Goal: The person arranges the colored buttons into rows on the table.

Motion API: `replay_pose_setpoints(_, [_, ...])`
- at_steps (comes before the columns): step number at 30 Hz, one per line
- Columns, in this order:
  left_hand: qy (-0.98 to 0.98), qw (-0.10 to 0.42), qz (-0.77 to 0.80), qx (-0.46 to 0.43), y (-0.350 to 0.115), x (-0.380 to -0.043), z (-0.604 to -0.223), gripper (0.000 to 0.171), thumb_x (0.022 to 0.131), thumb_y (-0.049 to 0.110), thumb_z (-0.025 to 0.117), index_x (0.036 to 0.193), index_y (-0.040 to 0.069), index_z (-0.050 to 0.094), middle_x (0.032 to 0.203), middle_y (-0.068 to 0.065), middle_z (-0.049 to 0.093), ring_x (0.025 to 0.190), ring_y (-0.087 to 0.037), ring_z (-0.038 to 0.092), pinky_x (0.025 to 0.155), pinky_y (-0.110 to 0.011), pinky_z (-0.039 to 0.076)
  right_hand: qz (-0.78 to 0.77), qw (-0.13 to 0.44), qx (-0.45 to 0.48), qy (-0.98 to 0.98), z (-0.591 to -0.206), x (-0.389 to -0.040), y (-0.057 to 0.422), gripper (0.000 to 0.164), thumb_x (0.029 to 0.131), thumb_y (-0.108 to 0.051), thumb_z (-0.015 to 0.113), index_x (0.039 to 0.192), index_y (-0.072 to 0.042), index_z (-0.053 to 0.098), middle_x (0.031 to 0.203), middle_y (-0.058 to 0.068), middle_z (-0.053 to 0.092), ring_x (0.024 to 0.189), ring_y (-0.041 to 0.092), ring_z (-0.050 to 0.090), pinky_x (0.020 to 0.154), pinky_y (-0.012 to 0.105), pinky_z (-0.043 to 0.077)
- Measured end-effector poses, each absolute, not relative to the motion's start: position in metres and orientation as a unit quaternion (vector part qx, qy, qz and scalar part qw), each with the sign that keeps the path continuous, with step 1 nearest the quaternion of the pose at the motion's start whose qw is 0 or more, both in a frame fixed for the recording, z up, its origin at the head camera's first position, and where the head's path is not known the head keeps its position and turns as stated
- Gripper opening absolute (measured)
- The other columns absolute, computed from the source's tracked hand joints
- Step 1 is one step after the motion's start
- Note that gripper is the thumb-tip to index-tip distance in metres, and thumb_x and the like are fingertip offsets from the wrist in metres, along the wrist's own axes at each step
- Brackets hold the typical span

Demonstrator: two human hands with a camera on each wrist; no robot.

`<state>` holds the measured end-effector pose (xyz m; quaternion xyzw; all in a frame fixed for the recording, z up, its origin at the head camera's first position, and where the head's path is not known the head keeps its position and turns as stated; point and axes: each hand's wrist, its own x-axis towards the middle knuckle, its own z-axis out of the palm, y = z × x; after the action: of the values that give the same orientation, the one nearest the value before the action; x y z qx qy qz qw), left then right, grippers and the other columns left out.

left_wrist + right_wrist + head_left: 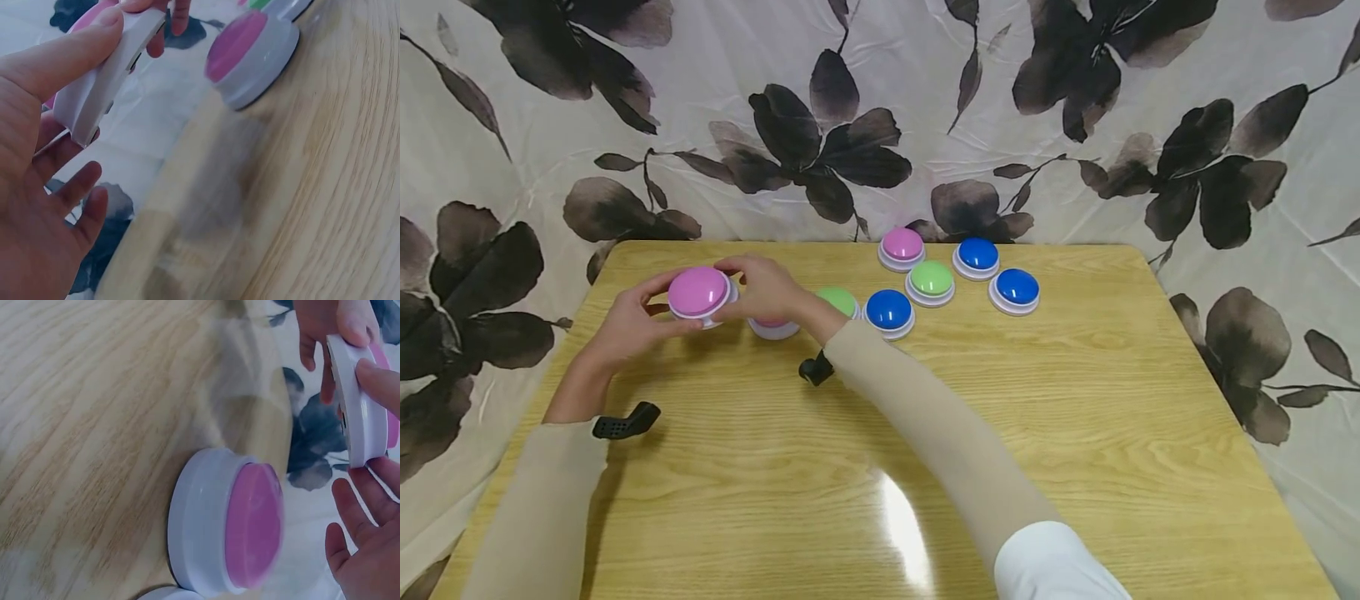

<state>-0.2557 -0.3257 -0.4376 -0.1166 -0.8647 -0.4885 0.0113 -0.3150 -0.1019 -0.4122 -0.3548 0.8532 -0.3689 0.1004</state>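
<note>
A pink push button with a white base (697, 291) is held up above the left part of the table, its dome facing my head camera. My left hand (638, 317) pinches its left rim between thumb and fingers. The right hand (765, 287) grips the opposite rim the same way. In the left wrist view the base (115, 69) shows from the side, apart from the tabletop. A second pink button (253, 525) sits on the table just below the right hand, which partly hides it in the head view. The left hand's lower fingers (94, 206) stay loose of the base.
A green button (837, 300), partly behind the right wrist, stands beside a blue button (888, 310). Farther back are another green button (931, 278), a pink one (902, 244) and two blue ones (976, 253). Floral cloth (925, 158) hangs behind the wooden table (1075, 433).
</note>
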Motion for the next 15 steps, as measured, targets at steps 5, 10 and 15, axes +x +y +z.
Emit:
replay_pose_setpoints(5, [-0.862, 0.017, -0.494, -0.109, -0.33, -0.261, -0.444, 0.074, 0.076, 0.003, 0.082, 0.141, 0.003, 0.048, 0.132, 0.001, 0.054, 0.115, -0.005, 0.047, 0.085, -0.013, 0.045, -0.34, 0.103, -0.334, 0.873, -0.413, -0.317, -0.104, 0.078, 0.073, -0.042, 0.084, 0.138, -0.012, 0.053, 0.131, -0.003, 0.058, 0.116, 0.006, 0.051, 0.094, 0.017, 0.038])
replay_pose_setpoints(10, [-0.865, 0.009, -0.49, -0.106, -0.333, -0.266, -0.452, 0.075, 0.076, 0.006, 0.083, 0.142, 0.004, 0.048, 0.137, -0.012, 0.052, 0.116, -0.008, 0.048, 0.086, -0.011, 0.045, -0.307, 0.101, -0.314, 0.893, -0.418, -0.32, -0.106, 0.075, 0.072, -0.049, 0.083, 0.136, -0.02, 0.055, 0.126, -0.009, 0.059, 0.117, 0.007, 0.052, 0.1, 0.032, 0.033])
replay_pose_setpoints(15, [-0.874, -0.006, -0.477, -0.089, -0.337, -0.265, -0.459, 0.076, 0.077, 0.01, 0.083, 0.143, 0.003, 0.046, 0.139, -0.016, 0.049, 0.118, -0.009, 0.046, 0.088, -0.012, 0.044, -0.288, 0.108, -0.311, 0.899, -0.427, -0.322, -0.112, 0.074, 0.071, -0.052, 0.082, 0.135, -0.023, 0.056, 0.126, -0.012, 0.06, 0.116, 0.009, 0.052, 0.095, 0.032, 0.031])
